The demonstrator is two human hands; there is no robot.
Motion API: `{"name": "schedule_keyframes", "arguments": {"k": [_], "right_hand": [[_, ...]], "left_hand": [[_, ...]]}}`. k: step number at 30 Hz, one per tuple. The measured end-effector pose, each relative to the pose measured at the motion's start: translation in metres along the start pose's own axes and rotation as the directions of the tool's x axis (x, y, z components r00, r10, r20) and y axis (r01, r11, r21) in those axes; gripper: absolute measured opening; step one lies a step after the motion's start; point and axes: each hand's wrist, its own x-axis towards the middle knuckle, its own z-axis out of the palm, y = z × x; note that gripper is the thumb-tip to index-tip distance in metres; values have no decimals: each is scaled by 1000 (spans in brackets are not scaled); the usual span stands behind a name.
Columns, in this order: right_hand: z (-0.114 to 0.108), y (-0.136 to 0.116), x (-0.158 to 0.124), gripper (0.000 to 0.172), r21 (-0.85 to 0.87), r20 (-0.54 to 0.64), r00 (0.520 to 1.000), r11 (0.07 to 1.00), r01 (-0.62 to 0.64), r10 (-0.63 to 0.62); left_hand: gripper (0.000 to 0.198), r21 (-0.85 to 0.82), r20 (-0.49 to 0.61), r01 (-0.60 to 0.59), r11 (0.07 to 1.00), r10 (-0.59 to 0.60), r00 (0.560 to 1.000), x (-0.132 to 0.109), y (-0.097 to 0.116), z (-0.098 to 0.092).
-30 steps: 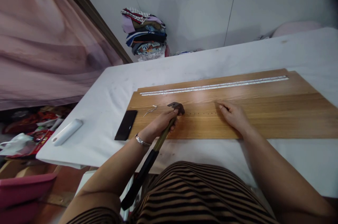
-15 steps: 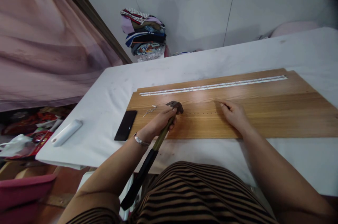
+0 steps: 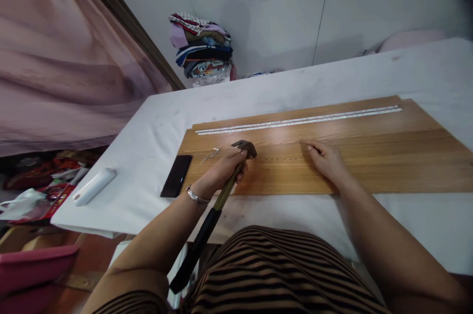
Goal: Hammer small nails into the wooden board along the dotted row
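My left hand (image 3: pixel 224 168) grips a claw hammer (image 3: pixel 221 200) close to its dark head, with the black-sleeved handle slanting down toward my lap. The hammer head rests at or just above a wooden board (image 3: pixel 399 156). On the board, right of the head, runs a row of small dark dots (image 3: pixel 279 158); whether they are holes or nail heads I cannot tell. My right hand (image 3: pixel 328 158) is closed in a pinch over the board, past the right end of that row. What its fingertips hold, if anything, is too small to make out. Several loose nails (image 3: pixel 210 155) lie left of the hammer.
Two pale marked strips (image 3: pixel 295 121) run along the board's far side. A black phone (image 3: pixel 176 176) overlaps its left edge. On the white-covered table (image 3: pixel 136 141) lies a white elongated object (image 3: pixel 94 187). Folded clothes (image 3: pixel 203 45) are piled by the wall.
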Motion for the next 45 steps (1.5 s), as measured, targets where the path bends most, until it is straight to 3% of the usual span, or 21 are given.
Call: {"name": "schedule_keyframes", "arguments": {"k": [21,28,36,45], "right_hand": [[0,-1,1,35,5,15,1000,1000,-1,1],[-1,-2,1,33,12,16,1000,1000,-11,11],[-3,-4,1,32,7,32,999,1000,-5,4],[-1,-2,0,34,-30,24,1000,1000,-6,7]], "left_hand": [[37,-3,-44,84,996,-84,995,0,-1,2],[34,-34,-12,7,999,-8,1000,0,1,-2],[34,-14,-40,69,998,-69,997,2,-4,2],[32,3,-19,35,999,-35,999,0,1,3]]}}
